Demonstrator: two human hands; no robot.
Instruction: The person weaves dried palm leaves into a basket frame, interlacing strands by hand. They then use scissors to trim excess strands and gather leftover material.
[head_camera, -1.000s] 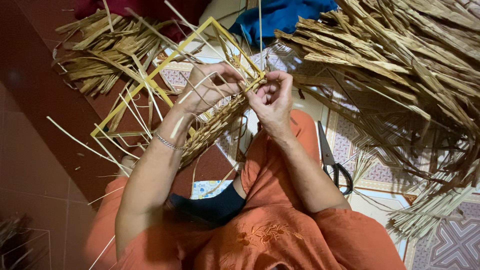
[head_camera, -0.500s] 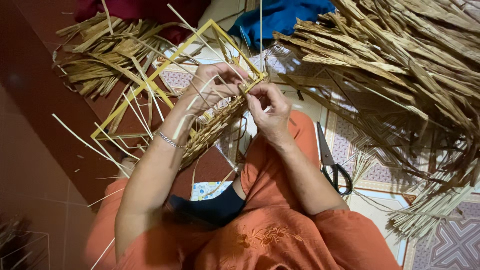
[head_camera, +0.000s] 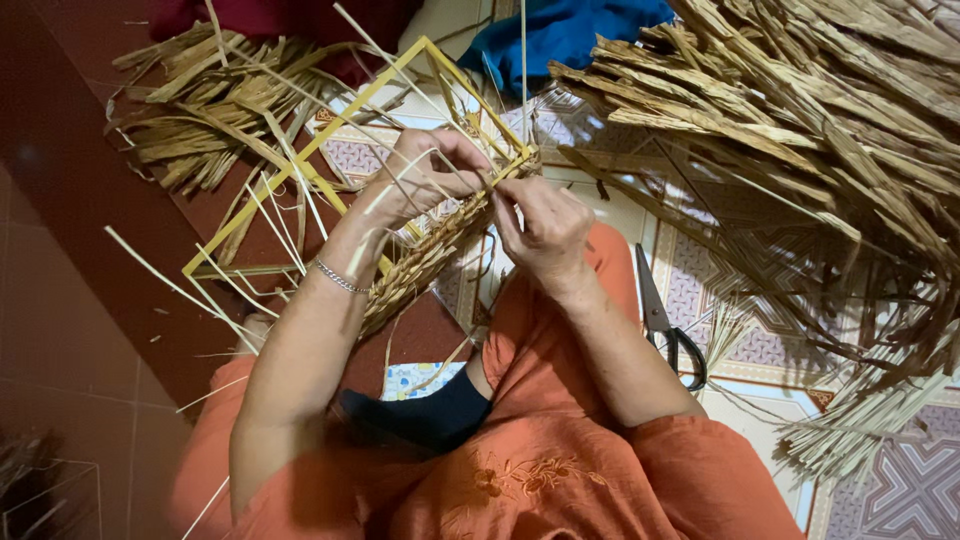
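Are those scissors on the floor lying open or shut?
Shut, as far as shows: the scissors lie flat on the patterned floor tiles beside the person's right arm, blades together in one line, black handles side by side.

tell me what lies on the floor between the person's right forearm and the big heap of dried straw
In the head view, black-handled scissors lie on the patterned tile floor between them.

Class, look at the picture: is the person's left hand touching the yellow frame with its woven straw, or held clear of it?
Touching. The head view shows the left hand lying on the woven straw along the yellow frame, with strands crossing its fingers.
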